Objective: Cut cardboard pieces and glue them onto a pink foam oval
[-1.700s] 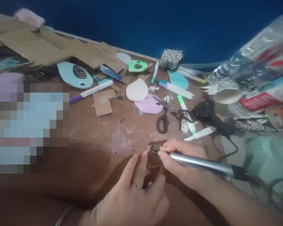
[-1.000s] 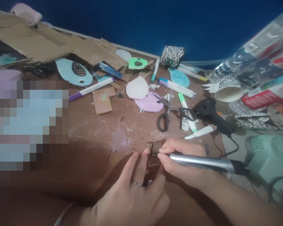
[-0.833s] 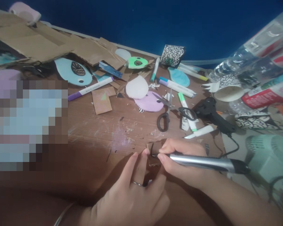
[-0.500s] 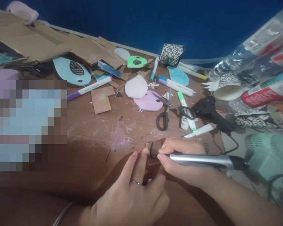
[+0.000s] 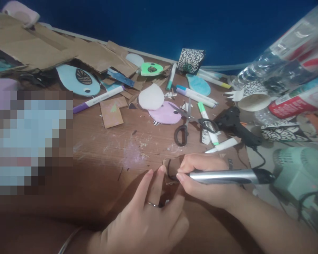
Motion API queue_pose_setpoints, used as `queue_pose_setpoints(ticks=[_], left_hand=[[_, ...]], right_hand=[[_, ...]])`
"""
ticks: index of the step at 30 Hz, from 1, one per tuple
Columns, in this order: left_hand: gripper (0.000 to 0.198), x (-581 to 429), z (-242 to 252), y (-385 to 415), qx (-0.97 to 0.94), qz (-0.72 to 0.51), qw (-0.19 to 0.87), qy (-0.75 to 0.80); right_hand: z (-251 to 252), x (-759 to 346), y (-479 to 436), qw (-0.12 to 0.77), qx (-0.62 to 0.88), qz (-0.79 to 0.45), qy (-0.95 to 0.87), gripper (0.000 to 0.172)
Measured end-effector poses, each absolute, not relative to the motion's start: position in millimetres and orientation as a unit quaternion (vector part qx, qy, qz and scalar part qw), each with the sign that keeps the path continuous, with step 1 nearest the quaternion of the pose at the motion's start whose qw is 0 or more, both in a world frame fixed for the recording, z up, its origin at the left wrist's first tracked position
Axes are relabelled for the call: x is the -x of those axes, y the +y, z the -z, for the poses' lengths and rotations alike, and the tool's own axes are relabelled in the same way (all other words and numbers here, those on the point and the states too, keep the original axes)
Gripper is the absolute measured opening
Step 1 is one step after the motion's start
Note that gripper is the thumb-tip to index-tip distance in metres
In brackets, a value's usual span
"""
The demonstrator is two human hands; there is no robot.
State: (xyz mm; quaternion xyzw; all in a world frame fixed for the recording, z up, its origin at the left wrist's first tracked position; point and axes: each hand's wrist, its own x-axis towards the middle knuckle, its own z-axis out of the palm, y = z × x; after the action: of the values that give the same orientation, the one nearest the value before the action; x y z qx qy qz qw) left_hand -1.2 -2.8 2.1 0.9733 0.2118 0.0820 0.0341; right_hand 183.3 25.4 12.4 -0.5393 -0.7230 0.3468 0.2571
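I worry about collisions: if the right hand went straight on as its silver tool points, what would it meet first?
Likely the left hand, whose fingers lie ahead of the silver tool; depth is unclear.

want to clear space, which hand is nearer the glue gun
Right. The right hand is below the glue gun in view, slightly left; the left hand is farther left and lower.

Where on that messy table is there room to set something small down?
Mostly open: the table between the left hand and the L-shaped cardboard, bar tiny scraps. Crowded: farther back, around the scissors, purple cutout and glue gun.
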Motion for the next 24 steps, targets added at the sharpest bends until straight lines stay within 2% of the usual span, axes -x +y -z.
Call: queue_pose_setpoints(ticks=[24], left_hand=[[0.028, 1.3, -1.3, -3.1, -0.973, -0.068, 0.045, 0.214]], right_hand=[[-11.3, -186.5, 25.9, 0.254, 0.552, -0.384, -0.696, 0.019]])
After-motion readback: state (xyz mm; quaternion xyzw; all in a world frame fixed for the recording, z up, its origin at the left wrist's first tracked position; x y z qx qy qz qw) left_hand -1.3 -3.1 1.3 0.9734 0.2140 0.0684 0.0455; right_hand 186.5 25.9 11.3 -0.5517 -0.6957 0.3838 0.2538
